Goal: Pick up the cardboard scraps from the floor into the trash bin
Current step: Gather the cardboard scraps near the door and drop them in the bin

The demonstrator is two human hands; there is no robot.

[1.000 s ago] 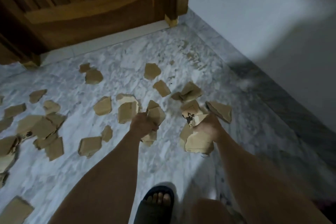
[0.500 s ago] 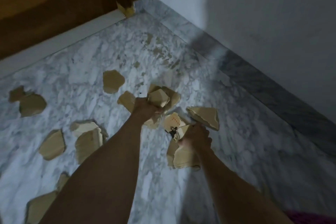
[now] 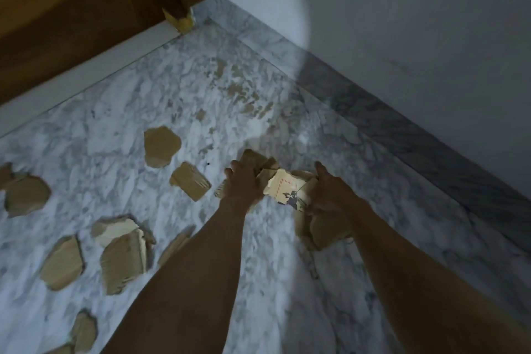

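My left hand [image 3: 241, 184] has reached forward onto the scraps [image 3: 260, 162] near the wall — my right hand [image 3: 330, 195] has come up beside it, its printed scrap [image 3: 283, 185] now touching my left — both bundles meet.

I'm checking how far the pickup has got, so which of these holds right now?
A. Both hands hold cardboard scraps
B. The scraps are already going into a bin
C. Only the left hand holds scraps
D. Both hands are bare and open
A: the left hand grips brown cardboard scraps, and the right hand holds a bundle that includes a printed scrap; no bin is in view.
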